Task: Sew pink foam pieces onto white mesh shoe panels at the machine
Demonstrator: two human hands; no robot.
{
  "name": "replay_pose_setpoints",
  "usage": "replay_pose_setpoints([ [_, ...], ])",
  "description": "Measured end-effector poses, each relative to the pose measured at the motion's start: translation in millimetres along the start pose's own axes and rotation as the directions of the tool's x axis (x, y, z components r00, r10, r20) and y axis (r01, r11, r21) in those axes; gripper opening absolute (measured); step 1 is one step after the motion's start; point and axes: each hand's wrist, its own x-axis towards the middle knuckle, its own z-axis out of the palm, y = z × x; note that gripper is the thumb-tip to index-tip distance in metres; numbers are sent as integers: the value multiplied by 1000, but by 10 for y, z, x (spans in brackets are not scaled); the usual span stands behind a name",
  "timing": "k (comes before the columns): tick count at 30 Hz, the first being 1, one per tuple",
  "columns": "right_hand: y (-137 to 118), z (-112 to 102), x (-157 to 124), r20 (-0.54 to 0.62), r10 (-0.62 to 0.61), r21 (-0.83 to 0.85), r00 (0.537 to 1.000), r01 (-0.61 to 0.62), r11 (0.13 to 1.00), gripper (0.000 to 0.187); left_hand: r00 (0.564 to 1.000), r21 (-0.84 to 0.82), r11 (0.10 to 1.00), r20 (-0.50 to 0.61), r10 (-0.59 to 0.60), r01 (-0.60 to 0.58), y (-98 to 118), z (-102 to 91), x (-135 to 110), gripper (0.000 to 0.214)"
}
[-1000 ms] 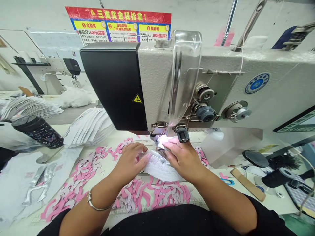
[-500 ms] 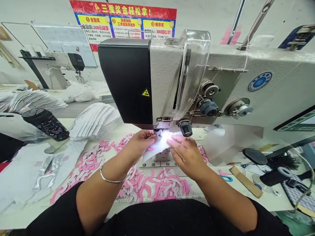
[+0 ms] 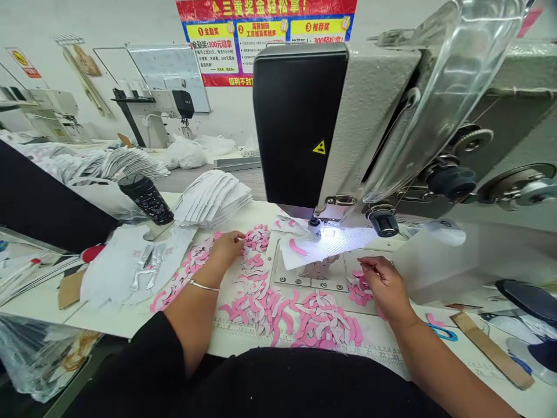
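A white perforated fabric piece (image 3: 296, 251) with a curved pink patch (image 3: 298, 248) on it lies under the lit needle area of the sewing machine (image 3: 300, 133); neither hand touches it. To its left, my left hand (image 3: 227, 251) reaches to a pile of small pink curved pieces (image 3: 257, 238), fingertips drawn together at the pile's edge. Over another pink pile (image 3: 357, 289), right of the machine bed (image 3: 282, 277), my right hand (image 3: 386, 284) has its thumb and fingers pinched. Whatever either hand pinches is too small or hidden to make out.
More pink and white pieces (image 3: 326, 319) lie along the front, by a ruler strip (image 3: 243, 331). Stacked white fabric pieces (image 3: 211, 200) and a black tumbler (image 3: 145, 198) stand at the left. Blue-handled scissors (image 3: 444, 332) and a brown strip (image 3: 491, 350) lie right.
Both hands have let go of the white fabric piece under the needle and moved apart, left hand to the left pile, right hand to the right pile. The view has turned left.
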Motion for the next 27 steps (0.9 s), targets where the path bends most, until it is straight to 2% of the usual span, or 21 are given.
replay_pose_setpoints([
  [5, 30, 103, 25, 100, 1, 14, 995, -3, 1000, 23, 988, -81, 985, 9, 155, -154, 65, 148, -78, 35],
  [9, 37, 108, 20, 139, -15, 13, 990, 13, 1000, 23, 985, -118, 978, 16, 173, -170, 98, 170, -122, 36],
  [15, -60, 63, 17, 157, -57, 22, 986, 54, 998, 22, 994, -143, 985, 44, 103, -96, -1, -10, -51, 31],
  [18, -280, -46, -35, 163, -107, 35, 981, 102, 994, 20, 995, -195, 978, 55, 88, -76, 50, -162, -126, 20],
  [20, -529, -134, -69, 192, -186, 65, 964, 177, 982, 18, 989, -299, 949, 76, 130, -102, 182, -218, -296, 20],
  [22, -835, -206, -75, 253, -341, 128, 905, 318, 939, 20, 961, -531, 839, 154, 230, -115, 381, -198, -560, 21],
  [23, -992, -229, -66, 271, -387, 164, 882, 353, 921, 18, 926, -562, 822, 251, 280, -96, 493, -157, -711, 21],
  [25, -1268, -242, -30, 324, -435, 222, 840, 380, 898, 17, 816, -524, 852, 485, 315, -17, 707, -34, -1002, 18],
  [26, -1376, -232, -11, 336, -471, 250, 816, 405, 880, 20, 761, -509, 861, 561, 326, 6, 799, 35, -1122, 19],
  [27, -1458, -214, 5, 331, -510, 280, 794, 434, 856, 24, 737, -488, 873, 593, 323, 10, 877, 101, -1218, 19],
])
